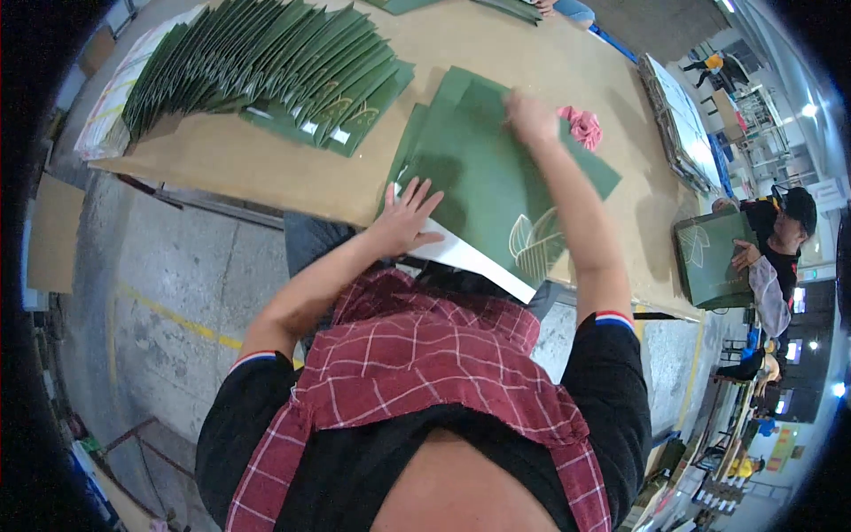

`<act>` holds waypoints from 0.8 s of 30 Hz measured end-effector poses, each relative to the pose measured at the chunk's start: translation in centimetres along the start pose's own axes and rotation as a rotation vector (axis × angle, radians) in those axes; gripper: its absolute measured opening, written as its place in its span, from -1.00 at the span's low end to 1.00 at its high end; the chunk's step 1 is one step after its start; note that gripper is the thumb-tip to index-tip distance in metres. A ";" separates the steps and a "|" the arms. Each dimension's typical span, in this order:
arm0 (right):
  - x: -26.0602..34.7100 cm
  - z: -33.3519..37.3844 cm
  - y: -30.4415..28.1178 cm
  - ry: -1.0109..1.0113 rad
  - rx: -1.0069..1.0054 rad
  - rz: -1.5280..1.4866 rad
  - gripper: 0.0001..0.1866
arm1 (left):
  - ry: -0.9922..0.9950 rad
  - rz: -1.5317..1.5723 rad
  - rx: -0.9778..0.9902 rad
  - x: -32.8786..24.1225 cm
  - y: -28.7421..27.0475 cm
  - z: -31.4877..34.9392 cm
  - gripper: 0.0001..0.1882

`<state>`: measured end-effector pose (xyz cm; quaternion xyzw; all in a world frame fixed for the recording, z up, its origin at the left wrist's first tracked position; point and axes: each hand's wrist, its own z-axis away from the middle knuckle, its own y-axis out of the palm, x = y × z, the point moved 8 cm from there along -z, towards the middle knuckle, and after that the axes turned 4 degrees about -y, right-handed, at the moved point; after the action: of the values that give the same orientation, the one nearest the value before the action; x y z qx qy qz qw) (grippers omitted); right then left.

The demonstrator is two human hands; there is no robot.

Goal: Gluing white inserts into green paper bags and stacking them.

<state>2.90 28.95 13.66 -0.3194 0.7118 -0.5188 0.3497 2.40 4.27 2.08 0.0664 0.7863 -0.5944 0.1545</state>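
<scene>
A flat green paper bag [483, 168] with gold leaf outlines lies before me on the table, on top of other green pieces. Its near edge shows a long white strip [470, 257]. My left hand [408, 217] is open, fingers spread flat over the bag's near left edge and the strip. Toward the bag's far right edge, my right hand [532, 120] is low over the green surface or touching it. Its fingers look bent but are blurred, so whether they hold anything is unclear. A crumpled pink cloth band [582, 129] lies beside my right wrist.
A long row of folded green bags [266, 62] stands leaning at the far left of the tan table [346, 191]. A bundled flat stack [681, 124] lies at the right edge. Another person [771, 239] holds a green bag [706, 257] there; another hand [544, 7] shows at the far edge.
</scene>
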 end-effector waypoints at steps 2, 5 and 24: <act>-1.0 -1.5 -1.3 -0.205 0.096 0.282 -0.57 | 0.067 0.003 -0.065 -0.7 -2.0 0.4 -0.21; -5.0 -2.5 -2.3 -0.128 0.215 -0.115 -0.59 | 0.181 0.079 -0.109 -2.3 -4.6 0.4 -0.19; -2.1 -3.8 3.9 -0.128 0.388 -0.045 -0.63 | -0.174 0.645 -0.235 -0.8 -4.6 1.4 -0.36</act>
<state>0.58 33.61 11.06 -0.2940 0.5675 -0.6324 0.4377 2.09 1.72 6.24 0.2420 0.7719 -0.4239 0.4072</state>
